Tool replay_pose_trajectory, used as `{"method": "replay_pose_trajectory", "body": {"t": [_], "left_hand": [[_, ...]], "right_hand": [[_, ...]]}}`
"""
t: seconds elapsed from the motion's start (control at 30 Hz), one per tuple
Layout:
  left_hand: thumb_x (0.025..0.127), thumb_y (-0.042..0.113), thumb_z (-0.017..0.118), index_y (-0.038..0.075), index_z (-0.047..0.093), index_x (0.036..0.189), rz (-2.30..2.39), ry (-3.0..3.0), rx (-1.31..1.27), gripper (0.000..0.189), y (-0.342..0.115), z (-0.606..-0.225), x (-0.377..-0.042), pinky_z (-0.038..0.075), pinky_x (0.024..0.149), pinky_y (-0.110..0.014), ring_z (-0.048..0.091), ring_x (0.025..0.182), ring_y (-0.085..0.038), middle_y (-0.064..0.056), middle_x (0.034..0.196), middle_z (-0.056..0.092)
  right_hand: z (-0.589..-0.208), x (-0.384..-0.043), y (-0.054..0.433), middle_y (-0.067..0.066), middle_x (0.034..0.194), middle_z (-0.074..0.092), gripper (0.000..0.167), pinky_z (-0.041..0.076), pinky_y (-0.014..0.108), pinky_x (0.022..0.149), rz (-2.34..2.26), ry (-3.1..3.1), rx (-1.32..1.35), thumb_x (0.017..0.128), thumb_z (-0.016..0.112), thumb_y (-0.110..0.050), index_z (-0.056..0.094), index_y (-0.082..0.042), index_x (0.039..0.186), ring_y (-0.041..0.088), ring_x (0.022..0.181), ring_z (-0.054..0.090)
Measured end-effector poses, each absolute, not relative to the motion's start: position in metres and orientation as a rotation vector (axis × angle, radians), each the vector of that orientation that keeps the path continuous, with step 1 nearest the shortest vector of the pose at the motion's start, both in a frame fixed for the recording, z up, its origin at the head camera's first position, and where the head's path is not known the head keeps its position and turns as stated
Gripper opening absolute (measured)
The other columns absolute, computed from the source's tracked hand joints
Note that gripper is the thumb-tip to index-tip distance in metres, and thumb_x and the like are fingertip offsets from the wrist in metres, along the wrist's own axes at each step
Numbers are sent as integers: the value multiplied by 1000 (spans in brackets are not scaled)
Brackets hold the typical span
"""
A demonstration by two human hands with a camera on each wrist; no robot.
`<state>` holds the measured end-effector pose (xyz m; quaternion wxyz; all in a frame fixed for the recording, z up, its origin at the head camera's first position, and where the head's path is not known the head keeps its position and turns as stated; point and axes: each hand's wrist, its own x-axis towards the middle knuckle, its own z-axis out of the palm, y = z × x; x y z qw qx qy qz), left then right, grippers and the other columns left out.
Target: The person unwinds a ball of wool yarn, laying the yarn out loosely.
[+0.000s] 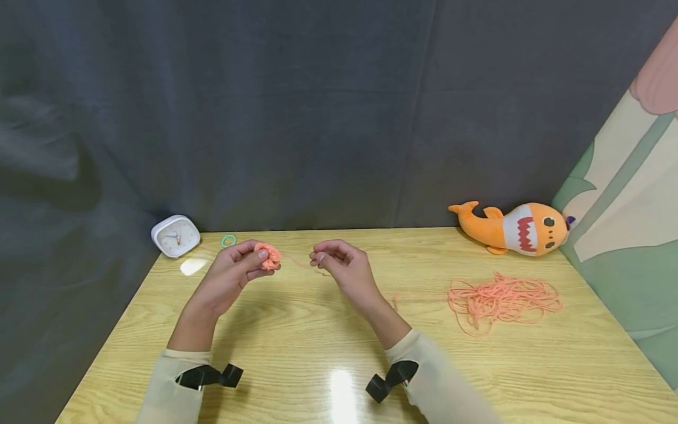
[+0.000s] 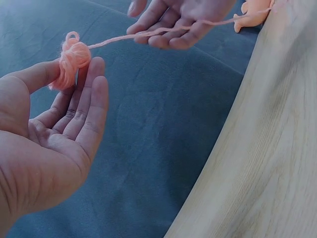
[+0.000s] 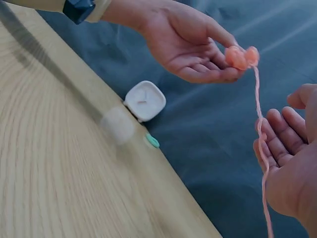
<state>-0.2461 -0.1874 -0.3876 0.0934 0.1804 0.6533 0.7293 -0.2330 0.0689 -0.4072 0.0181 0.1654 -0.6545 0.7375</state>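
My left hand (image 1: 230, 272) is raised over the table's middle left, pinching a small wound ball of salmon-pink yarn (image 1: 269, 257) between thumb and fingers. Small loops stick up from the ball's top in the left wrist view. From it a single yarn strand (image 3: 257, 94) leads to my right hand (image 1: 346, 268), which is held a short way to the right. The strand passes across the right fingers (image 2: 171, 37), which are loosely bent with the thumb apart from them. To the right, a loose tangled pile of the same yarn (image 1: 500, 299) lies on the table.
Along the table's (image 1: 296, 359) back edge stand a white clock (image 1: 176, 237) at left and an orange plush shark (image 1: 516, 229) at right. A small green ring (image 1: 229, 240) lies near the clock. Dark cloth (image 1: 318, 118) hangs behind the table.
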Motion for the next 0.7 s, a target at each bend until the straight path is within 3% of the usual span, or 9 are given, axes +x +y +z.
{"method": "replay_pose_trajectory", "body": {"t": [0.17, 0.4, 0.7], "left_hand": [[106, 10, 57, 13, 67, 104, 2152, 1949, 531, 11, -186, -389, -246, 61, 87, -24, 71, 93, -5, 6, 99, 72], [106, 11, 57, 13, 67, 104, 2146, 1957, 525, 10, -185, -390, -246, 60, 87, -24, 71, 94, -5, 7, 100, 71], [106, 11, 57, 13, 67, 105, 2143, 1978, 513, 10, -185, -389, -246, 61, 87, -24, 71, 94, -5, 6, 100, 72]], "right_hand": [[-413, -234, 57, 19, 112, 72, 25, 61, 34, 90, 2255, -2114, 583, 101, 65, -10, 67, 3, 122, 10, 91, 71], [-417, -230, 56, 5, 95, 69, 20, 51, 21, 67, 2173, -2223, 621, 99, 69, -13, 73, -2, 116, 10, 75, 59], [-411, -225, 74, 19, 103, 72, 19, 49, 22, 69, 2084, -2287, 642, 100, 69, -16, 76, -2, 110, 10, 79, 57]]}}
